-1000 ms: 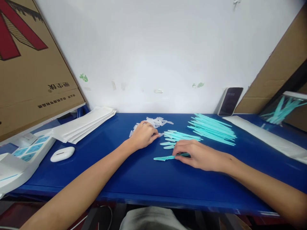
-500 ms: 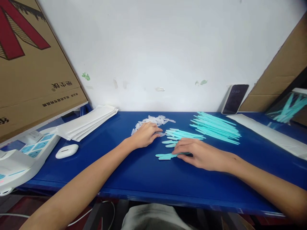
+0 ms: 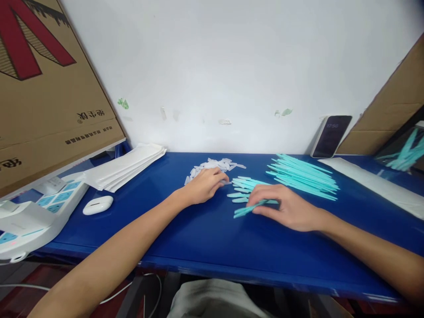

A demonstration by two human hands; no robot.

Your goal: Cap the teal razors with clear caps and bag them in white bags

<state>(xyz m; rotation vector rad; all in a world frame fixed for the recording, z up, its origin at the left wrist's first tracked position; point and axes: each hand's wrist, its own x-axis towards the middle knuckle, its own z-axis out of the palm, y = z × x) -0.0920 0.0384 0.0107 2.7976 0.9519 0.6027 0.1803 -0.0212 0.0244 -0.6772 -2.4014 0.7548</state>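
Note:
My right hand (image 3: pixel 281 205) is closed in a pinch around a few thin turquoise eyebrow razors (image 3: pixel 244 212), lifted and tilted above the table. Just behind it lies a small group of turquoise razors (image 3: pixel 243 182), side by side. At the near edge of a heap of translucent white blade caps (image 3: pixel 225 164), my left hand (image 3: pixel 207 184) has its fingers curled together. A cap (image 3: pixel 227 183) shows at its fingertips. Farther right is a larger pile of turquoise razors (image 3: pixel 303 176).
The blue table (image 3: pixel 198 234) meets a white wall. White sleeves (image 3: pixel 126 165), an earbud case (image 3: pixel 98 205) and a power strip (image 3: pixel 62 203) are on the left, near a cardboard box (image 3: pixel 53 101). A phone (image 3: pixel 331 137) leans at the back right beside a white strip (image 3: pixel 374 183).
My right hand has raised the turquoise razors off the table and tilted them. My left hand stays at the caps, its fingers drawn in a little more. The view has shifted slightly.

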